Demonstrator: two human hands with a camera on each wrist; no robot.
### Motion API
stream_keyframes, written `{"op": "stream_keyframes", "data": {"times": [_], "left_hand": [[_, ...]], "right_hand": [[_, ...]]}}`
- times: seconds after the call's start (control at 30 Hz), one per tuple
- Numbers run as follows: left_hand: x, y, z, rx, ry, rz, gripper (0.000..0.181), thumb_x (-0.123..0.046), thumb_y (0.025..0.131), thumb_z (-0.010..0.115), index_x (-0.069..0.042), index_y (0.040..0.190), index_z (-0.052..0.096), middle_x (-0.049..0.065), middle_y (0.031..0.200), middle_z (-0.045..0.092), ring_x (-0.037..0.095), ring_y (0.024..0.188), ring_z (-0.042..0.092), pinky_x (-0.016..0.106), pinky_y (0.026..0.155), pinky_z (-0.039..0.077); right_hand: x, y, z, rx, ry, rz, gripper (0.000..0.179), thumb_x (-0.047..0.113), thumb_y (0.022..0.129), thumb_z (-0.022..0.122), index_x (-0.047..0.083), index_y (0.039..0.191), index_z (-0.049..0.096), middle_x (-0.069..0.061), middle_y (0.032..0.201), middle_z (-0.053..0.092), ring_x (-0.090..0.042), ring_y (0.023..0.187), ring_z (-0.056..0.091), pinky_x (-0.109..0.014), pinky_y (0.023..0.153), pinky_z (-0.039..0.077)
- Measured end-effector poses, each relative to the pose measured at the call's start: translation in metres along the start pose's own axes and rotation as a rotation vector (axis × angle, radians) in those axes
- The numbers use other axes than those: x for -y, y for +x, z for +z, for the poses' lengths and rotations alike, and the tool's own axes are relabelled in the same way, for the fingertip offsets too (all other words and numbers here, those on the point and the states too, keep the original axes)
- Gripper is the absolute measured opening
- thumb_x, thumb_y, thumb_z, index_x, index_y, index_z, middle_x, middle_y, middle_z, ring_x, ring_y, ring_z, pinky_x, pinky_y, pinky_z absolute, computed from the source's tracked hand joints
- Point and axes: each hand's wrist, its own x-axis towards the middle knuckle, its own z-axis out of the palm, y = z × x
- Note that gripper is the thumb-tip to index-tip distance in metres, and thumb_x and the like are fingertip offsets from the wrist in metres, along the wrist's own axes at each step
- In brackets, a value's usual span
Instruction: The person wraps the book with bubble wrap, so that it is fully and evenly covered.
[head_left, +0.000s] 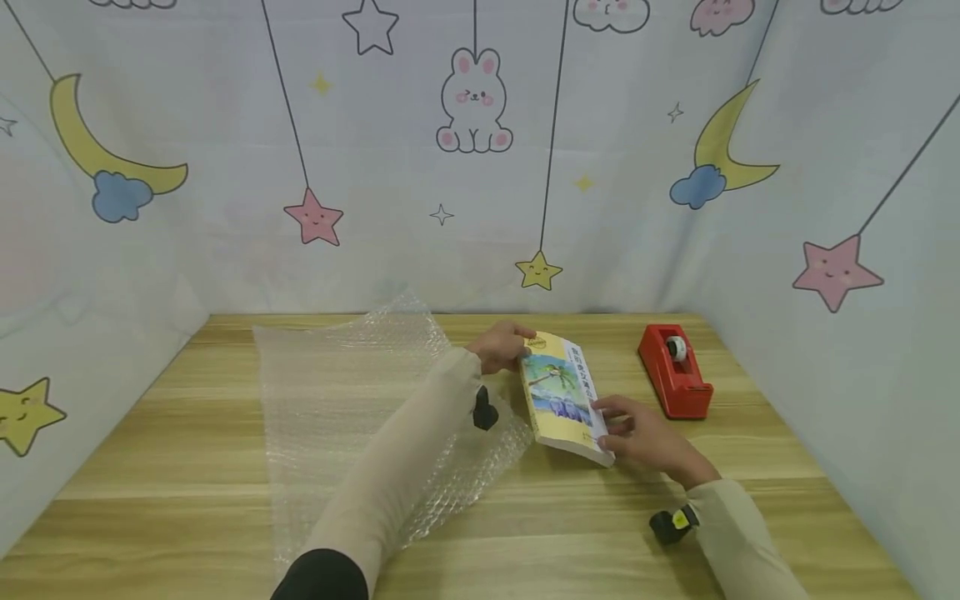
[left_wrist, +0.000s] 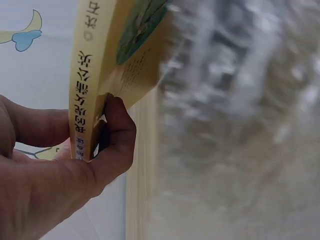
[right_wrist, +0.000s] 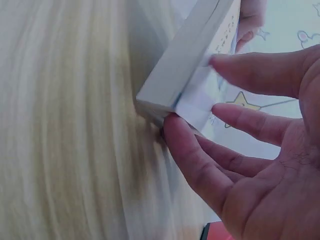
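Holding a thick, rectangular paperback (head_left: 557,387), the left hand (head_left: 499,347) pinches its eleven-o'clock corner, the right hand (head_left: 643,437) its four-o'clock edge, dimpled bubble wrap (head_left: 337,408) at nine o'clock.

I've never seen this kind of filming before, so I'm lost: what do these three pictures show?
No machine here: a person's bare left hand and right hand do the work. The wide picture is taken from the head, looking forward and down. The others come from wrist cameras, one per hand, showing its work. On the wooden table lie clear bubble wrap, to the left, and a red tape dispenser, to the right. Between them, the left hand grips a yellow book near the far end of its spine, while the right hand touches its opposite, nearer corner.
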Motion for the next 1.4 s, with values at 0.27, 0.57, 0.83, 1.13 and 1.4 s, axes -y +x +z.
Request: {"op": "stream_keyframes", "data": {"times": [0.27, 0.57, 0.83, 1.13, 1.4], "left_hand": [[-0.007, -0.001, -0.006, -0.008, -0.110, 0.058, 0.055, 0.008, 0.101, 0.041, -0.001, 0.155, 0.034, 0.020, 0.158, 0.038, 0.030, 0.109, 0.065, 0.047, 0.105, 0.051], [-0.011, -0.005, -0.016, 0.010, -0.139, 0.086, 0.051, 0.005, 0.102, 0.044, -0.003, 0.153, 0.039, 0.022, 0.147, 0.050, 0.016, 0.081, 0.061, 0.038, 0.089, 0.053], [-0.014, -0.013, -0.024, -0.018, -0.157, 0.072, 0.048, 0.003, 0.101, 0.049, -0.005, 0.149, 0.044, 0.023, 0.138, 0.058, 0.029, 0.109, 0.067, 0.046, 0.102, 0.053], [-0.013, -0.025, -0.038, -0.044, -0.132, 0.087, 0.045, 0.001, 0.101, 0.052, -0.005, 0.145, 0.047, 0.021, 0.139, 0.053, 0.022, 0.097, 0.063, 0.045, 0.100, 0.053], [-0.009, -0.036, -0.053, -0.059, -0.103, 0.104, 0.045, 0.001, 0.101, 0.053, -0.006, 0.146, 0.049, 0.019, 0.141, 0.052, 0.020, 0.099, 0.063, 0.039, 0.093, 0.055]], "right_hand": [[0.004, 0.000, -0.007, -0.002, 0.200, 0.069, 0.055, 0.029, 0.098, 0.064, 0.016, 0.148, 0.045, -0.027, 0.146, 0.051, -0.035, 0.119, 0.062, -0.041, 0.089, 0.058], [0.012, -0.002, -0.013, -0.074, 0.284, 0.091, 0.057, 0.028, 0.097, 0.067, 0.019, 0.148, 0.046, -0.021, 0.144, 0.050, -0.029, 0.115, 0.058, -0.031, 0.085, 0.053], [0.023, -0.002, -0.013, -0.101, 0.310, 0.091, 0.059, 0.031, 0.096, 0.068, 0.020, 0.149, 0.046, -0.018, 0.149, 0.047, -0.029, 0.118, 0.060, -0.028, 0.089, 0.051], [0.036, 0.001, -0.009, -0.108, 0.353, 0.051, 0.059, 0.027, 0.095, 0.070, 0.015, 0.148, 0.048, -0.019, 0.146, 0.047, -0.027, 0.113, 0.064, -0.028, 0.085, 0.057], [0.053, 0.007, 0.000, -0.116, 0.377, -0.015, 0.057, 0.015, 0.093, 0.071, 0.006, 0.145, 0.050, -0.025, 0.136, 0.048, -0.021, 0.093, 0.065, -0.031, 0.069, 0.060]]}}
